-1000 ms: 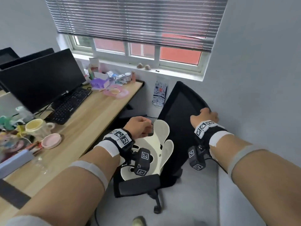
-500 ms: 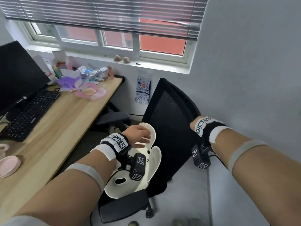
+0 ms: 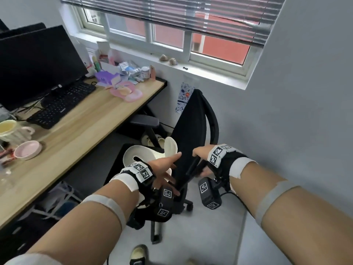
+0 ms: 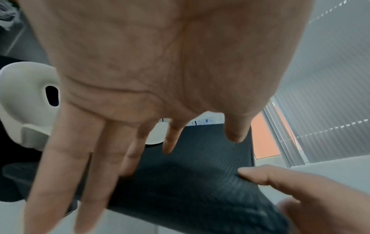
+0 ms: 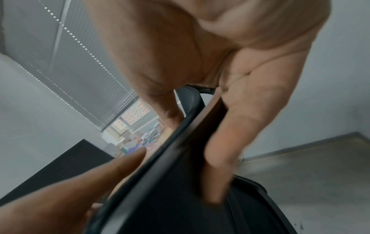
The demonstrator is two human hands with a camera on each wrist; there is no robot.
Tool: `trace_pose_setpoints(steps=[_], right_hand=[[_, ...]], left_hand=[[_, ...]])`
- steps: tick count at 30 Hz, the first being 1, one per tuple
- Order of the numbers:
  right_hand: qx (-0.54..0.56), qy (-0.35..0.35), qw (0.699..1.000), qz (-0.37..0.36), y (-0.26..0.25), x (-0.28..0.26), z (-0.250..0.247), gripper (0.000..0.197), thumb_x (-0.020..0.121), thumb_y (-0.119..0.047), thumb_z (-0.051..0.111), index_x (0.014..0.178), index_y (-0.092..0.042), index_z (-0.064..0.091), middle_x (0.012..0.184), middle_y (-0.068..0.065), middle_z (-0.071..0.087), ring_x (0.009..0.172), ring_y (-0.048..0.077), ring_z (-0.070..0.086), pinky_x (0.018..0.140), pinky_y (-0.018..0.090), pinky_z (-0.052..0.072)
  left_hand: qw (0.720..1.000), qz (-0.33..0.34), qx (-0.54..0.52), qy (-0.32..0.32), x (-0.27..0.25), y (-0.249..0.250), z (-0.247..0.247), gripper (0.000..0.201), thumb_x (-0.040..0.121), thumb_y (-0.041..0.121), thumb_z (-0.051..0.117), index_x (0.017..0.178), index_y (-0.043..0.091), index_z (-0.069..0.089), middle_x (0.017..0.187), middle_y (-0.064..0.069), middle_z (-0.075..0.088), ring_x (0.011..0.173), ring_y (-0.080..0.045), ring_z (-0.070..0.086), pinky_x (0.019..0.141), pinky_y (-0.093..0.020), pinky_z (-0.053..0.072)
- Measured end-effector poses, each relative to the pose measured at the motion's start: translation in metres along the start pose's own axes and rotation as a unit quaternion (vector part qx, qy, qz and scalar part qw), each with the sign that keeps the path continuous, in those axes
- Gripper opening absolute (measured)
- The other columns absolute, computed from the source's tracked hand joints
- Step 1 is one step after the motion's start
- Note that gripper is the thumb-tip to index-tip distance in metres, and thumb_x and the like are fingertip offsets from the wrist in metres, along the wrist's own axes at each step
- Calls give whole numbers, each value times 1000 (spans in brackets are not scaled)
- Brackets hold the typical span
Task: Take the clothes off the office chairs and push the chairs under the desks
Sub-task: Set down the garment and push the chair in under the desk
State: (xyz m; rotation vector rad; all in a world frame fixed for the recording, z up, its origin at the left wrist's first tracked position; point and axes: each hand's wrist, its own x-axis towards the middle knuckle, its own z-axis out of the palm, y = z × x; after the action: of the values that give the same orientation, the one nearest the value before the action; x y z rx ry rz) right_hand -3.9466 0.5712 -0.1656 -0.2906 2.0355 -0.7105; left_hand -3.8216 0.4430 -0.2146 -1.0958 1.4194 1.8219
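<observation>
The black mesh office chair (image 3: 193, 121) stands between the desk (image 3: 95, 121) and the right wall, its backrest edge-on to me. A white shaped cushion (image 3: 141, 153) lies on the seat; no clothing shows on the chair. My left hand (image 3: 168, 169) has its fingers straight and spread against the front of the mesh. The left wrist view shows the left hand (image 4: 140, 150) over the mesh backrest (image 4: 200, 174). My right hand (image 3: 200, 163) grips the backrest's side edge. In the right wrist view the right hand (image 5: 200, 134) has thumb and fingers on opposite sides of the chair frame (image 5: 170, 158).
The desk carries a monitor (image 3: 38, 64), keyboard (image 3: 63, 106), mug (image 3: 11, 131), pink dish (image 3: 28, 150) and clutter near the window. A second chair's grey armrest (image 3: 145, 121) shows under the desk's far end. The chair's wheeled base (image 3: 156, 232) is near my shoe (image 3: 139, 253).
The chair has turned so its backrest is edge-on. My right hand slid from the backrest's top to its side edge. My left hand uncurled and now lies flat against the mesh.
</observation>
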Motion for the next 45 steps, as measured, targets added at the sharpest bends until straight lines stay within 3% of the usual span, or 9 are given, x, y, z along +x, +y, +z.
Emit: trace_pose_setpoints(steps=[7,13,16,20,27,32,38,41,45], right_hand=[[2,10,1000,-15,-24,5,-8,23,101,-37,49,83,-23,45,89,0,54,42,13,66,48,23,58],[-223,69,972,-20,-56,44,16,46,91,-57,56,109,-14,61,97,9,69,95,33,69,90,41,57],[-251,35,967,-25,-73,39,32,35,89,-53,61,91,-18,65,95,6,70,86,27,69,81,31,57],[-45,-34,997,-48,-85,63,43,18,99,-16,51,81,-17,51,96,11,63,75,21,67,58,23,59],[-122,60,989,-53,-144,140,16,40,83,-35,59,109,-5,58,115,21,65,88,26,58,84,29,45],[-184,62,977,-91,-181,194,-1,89,68,-75,56,119,-2,61,115,21,67,101,39,66,99,45,49],[-194,4,972,-134,-193,222,-3,70,103,-51,34,131,10,52,131,28,58,119,41,56,95,38,42],[-108,-76,984,-124,-193,225,-7,48,106,-30,38,130,10,51,128,28,59,113,40,61,61,27,48],[32,-184,981,-49,-203,233,-1,25,95,-10,49,111,8,54,105,31,66,80,47,70,62,53,60]], left_hand=[[997,15,35,64,-23,-4,-19,56,88,66,59,105,13,68,103,-11,64,115,-34,60,112,-56,43],[992,64,-6,113,-10,-23,-63,88,42,69,91,107,10,77,114,-8,76,111,-24,71,107,-46,52],[988,83,-13,133,-3,-32,-89,97,32,67,95,111,13,78,119,-10,76,113,-27,72,104,-46,54],[981,105,-32,161,-5,-44,-115,91,35,63,97,109,13,79,114,-11,77,116,-30,70,105,-53,51],[955,139,-156,210,-45,-50,-137,37,82,23,84,113,5,76,99,-10,78,85,-19,74,72,-32,62],[883,177,-300,314,-39,-52,-131,42,84,16,81,122,12,63,107,-9,67,76,-12,67,63,-27,55],[716,204,-430,510,0,-33,-95,32,87,31,79,110,17,62,108,2,69,101,-16,68,99,-35,53],[655,121,-437,604,18,-24,-97,93,57,83,75,114,10,68,111,-8,76,100,-27,73,102,-44,55],[632,61,-421,648,12,-7,-111,81,85,72,56,119,0,65,115,-17,69,103,-34,64,99,-40,49]])
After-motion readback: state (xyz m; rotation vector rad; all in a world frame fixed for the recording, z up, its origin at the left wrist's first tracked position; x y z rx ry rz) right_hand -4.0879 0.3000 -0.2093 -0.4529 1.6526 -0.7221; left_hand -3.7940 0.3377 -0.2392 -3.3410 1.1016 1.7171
